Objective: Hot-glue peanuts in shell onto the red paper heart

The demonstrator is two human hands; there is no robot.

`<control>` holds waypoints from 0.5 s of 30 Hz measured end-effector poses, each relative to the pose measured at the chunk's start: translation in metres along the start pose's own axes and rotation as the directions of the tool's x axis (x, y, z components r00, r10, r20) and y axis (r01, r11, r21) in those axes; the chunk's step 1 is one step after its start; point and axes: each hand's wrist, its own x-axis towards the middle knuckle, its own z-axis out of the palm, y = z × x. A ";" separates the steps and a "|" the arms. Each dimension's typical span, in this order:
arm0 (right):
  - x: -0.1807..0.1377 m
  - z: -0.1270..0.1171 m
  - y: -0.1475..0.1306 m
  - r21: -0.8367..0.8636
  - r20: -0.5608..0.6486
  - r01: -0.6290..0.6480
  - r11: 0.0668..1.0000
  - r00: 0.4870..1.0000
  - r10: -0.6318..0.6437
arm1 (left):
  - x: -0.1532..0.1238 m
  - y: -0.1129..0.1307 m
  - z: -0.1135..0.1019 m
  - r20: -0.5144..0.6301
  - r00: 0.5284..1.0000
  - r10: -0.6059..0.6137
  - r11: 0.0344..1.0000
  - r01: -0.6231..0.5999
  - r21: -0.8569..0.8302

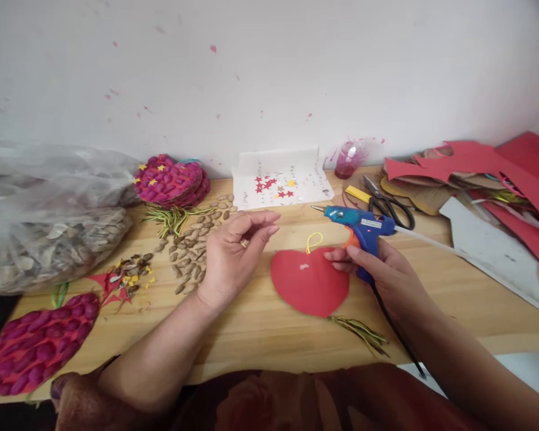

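Note:
My right hand [377,269] grips a blue hot glue gun [357,227] by its handle, nozzle pointing left, a white glue stick jutting out behind. Its fingertips rest on the right edge of a red paper heart [309,283] lying flat on the wooden table [260,335]. The heart has a small dab near its top and a yellow loop [313,240] at its notch. My left hand [233,254] hovers left of the heart, palm up, fingers curled, pinching a small pale piece I cannot make out. A pile of brown seeds [193,245] lies beside it.
A plastic bag of seeds [49,233] fills the left. Pink seed-covered hearts sit at the back left [170,179] and front left [36,344]. A star sticker sheet [281,182], scissors [388,203], a pink cup [349,158] and red paper scraps [498,173] line the back and right. Green strips [362,332] lie near the heart.

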 end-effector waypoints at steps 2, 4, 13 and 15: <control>-0.001 0.000 0.000 0.003 0.017 0.019 1.000 1.000 -0.019 | -0.001 0.002 -0.001 0.076 0.992 0.104 0.984 -0.114 0.140; -0.002 0.001 -0.001 -0.007 0.027 0.037 0.999 0.999 -0.037 | -0.003 0.004 0.000 0.217 0.961 0.170 0.938 -0.226 0.265; -0.002 0.002 -0.001 -0.038 0.039 0.073 0.997 0.997 -0.072 | -0.018 0.004 0.024 0.467 0.884 -0.004 0.889 -0.211 0.407; -0.002 0.003 -0.001 -0.041 0.042 0.067 0.997 0.997 -0.066 | -0.019 0.002 0.027 0.460 0.888 0.000 0.888 -0.211 0.408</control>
